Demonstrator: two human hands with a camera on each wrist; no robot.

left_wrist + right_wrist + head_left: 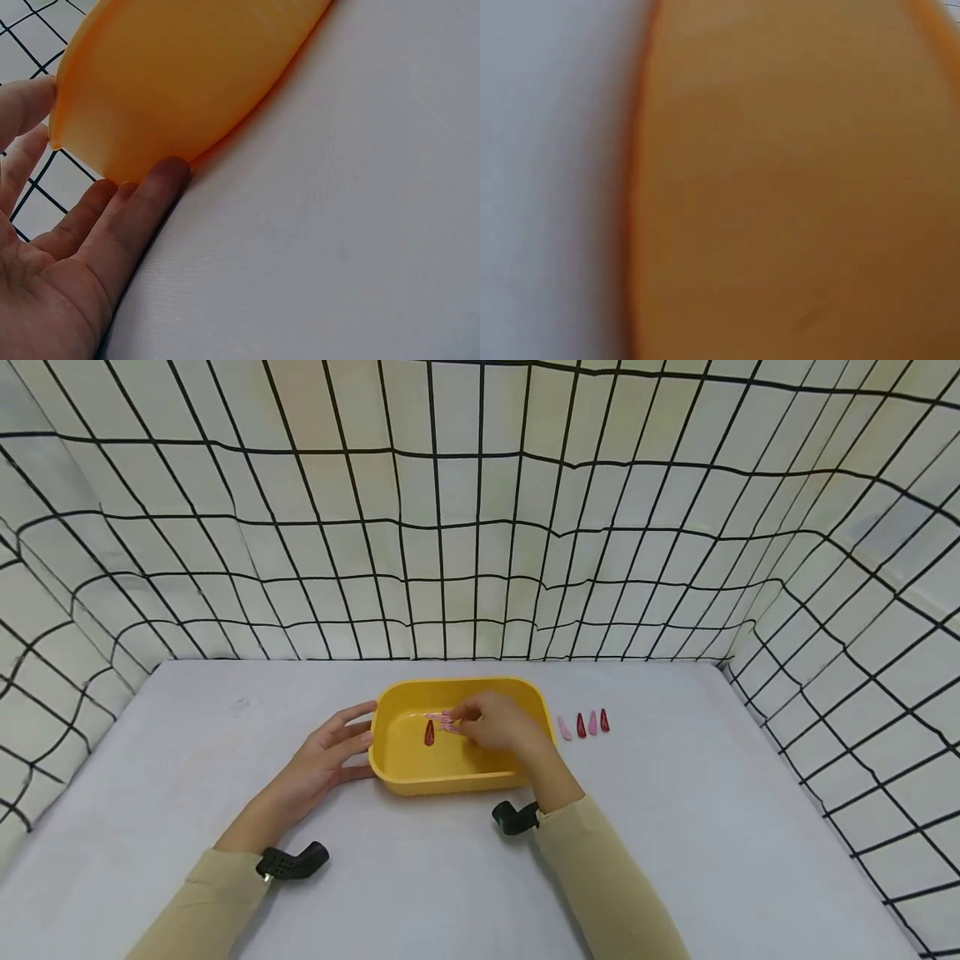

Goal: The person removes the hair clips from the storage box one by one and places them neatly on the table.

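Observation:
A yellow plastic tray [442,785] stands on the table, its wall [187,82] large in the left wrist view. My left hand [330,756] rests against its left end, fingers fairly straight and touching the rim and side. Inside the tray, my right hand [491,720] reaches down and pinches a pink snap hair clip [437,717] between thumb and fingers. More pink shows right under the fingertips, partly covered. A red hair clip [429,733] lies on the tray floor just left of them. Only the blurred tray wall [780,187] fills the right wrist view; the hand is outside it.
Right of the tray, several hair clips stand in a row, pink and red alternating, among them a red clip [604,720] at the right end. A white table [405,877] lies beneath. Black wire grid [480,543] encloses the back and both sides.

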